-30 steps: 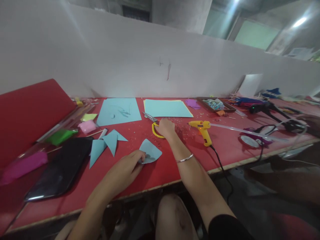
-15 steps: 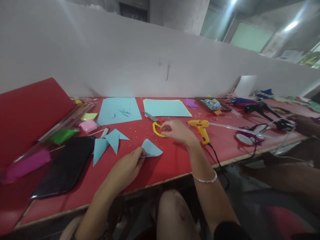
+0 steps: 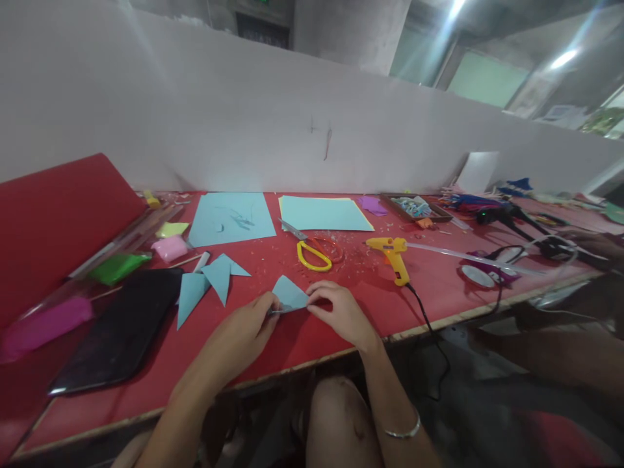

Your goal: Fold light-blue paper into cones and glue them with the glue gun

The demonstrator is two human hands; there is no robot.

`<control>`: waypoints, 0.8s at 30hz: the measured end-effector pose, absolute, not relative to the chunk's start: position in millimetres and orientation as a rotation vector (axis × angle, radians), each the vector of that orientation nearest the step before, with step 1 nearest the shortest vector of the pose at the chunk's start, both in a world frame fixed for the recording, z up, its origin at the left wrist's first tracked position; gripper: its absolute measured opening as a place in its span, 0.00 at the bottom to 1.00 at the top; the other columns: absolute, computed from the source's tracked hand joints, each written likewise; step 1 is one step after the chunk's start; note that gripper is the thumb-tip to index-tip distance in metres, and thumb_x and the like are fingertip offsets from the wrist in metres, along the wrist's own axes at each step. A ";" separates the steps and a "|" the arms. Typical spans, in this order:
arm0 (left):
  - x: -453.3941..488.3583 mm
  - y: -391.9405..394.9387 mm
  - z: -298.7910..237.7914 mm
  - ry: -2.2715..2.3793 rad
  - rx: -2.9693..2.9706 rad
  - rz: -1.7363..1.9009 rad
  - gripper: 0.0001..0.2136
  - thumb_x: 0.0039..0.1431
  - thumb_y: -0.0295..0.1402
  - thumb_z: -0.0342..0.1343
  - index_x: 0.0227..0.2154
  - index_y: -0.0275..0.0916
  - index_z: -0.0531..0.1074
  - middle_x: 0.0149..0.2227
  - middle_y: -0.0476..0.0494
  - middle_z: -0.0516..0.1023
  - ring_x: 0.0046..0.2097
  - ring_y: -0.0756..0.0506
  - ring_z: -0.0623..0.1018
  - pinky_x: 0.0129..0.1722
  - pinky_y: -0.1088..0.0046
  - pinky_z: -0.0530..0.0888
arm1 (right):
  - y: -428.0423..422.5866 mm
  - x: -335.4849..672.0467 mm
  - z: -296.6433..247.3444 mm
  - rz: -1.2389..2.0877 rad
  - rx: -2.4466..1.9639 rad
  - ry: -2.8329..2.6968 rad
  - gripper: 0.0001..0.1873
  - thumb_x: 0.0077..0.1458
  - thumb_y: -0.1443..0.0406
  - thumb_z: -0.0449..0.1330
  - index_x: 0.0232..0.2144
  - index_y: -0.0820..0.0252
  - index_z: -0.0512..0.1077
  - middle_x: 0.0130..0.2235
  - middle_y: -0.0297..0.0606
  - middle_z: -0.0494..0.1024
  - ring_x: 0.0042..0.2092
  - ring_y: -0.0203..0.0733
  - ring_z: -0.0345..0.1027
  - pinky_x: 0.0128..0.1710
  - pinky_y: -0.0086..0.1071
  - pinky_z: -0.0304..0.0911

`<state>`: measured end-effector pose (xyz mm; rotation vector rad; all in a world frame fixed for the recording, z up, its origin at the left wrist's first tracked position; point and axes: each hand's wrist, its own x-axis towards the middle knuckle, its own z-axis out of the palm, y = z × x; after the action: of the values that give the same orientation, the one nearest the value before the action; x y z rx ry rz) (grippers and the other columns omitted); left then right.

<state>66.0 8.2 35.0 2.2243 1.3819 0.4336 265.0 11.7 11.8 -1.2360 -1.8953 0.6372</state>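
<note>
The right hand (image 3: 338,311) has left the yellow-handled scissors (image 3: 312,250), which lie untouched on the bench (image 3: 341,325) behind the blue paper piece (image 3: 288,294). Both hands now pinch this piece, the left hand (image 3: 248,328) at its near-left corner: work has passed from scissors to paper.

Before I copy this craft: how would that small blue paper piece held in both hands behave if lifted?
The blue paper piece looks thin and folded, so probably light and floppy. It likely creases easily where the left hand and right hand pinch it.
</note>
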 end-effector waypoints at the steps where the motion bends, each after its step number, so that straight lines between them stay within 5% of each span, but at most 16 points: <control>1: 65.5 8.7 34.1 1.386 2.226 0.437 0.08 0.57 0.32 0.39 0.33 0.42 0.63 0.31 0.45 0.74 0.34 0.44 0.75 0.33 0.70 0.67 | 11.4 265.2 11.7 0.639 -1.242 -1.892 0.04 0.49 0.70 0.58 0.25 0.59 0.72 0.37 0.37 0.74 0.41 0.37 0.67 0.43 0.31 0.61; 16: 65.2 9.3 33.6 1.417 2.267 0.351 0.08 0.58 0.33 0.38 0.33 0.41 0.61 0.33 0.44 0.73 0.35 0.43 0.74 0.32 0.70 0.66 | -1.4 270.2 12.0 0.457 -1.342 -1.946 0.05 0.49 0.68 0.59 0.32 0.58 0.71 0.38 0.38 0.71 0.42 0.38 0.64 0.44 0.32 0.59; 24: 66.6 12.9 29.8 1.479 2.293 0.435 0.09 0.58 0.34 0.39 0.34 0.40 0.63 0.35 0.43 0.73 0.38 0.43 0.73 0.36 0.68 0.67 | 3.3 267.0 10.8 0.452 -1.347 -1.964 0.04 0.51 0.69 0.57 0.26 0.58 0.71 0.35 0.36 0.73 0.39 0.37 0.65 0.41 0.31 0.59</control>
<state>66.6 12.9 29.8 2.2928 1.4787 0.4346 267.0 3.3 10.8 -1.3473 -1.9636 0.4516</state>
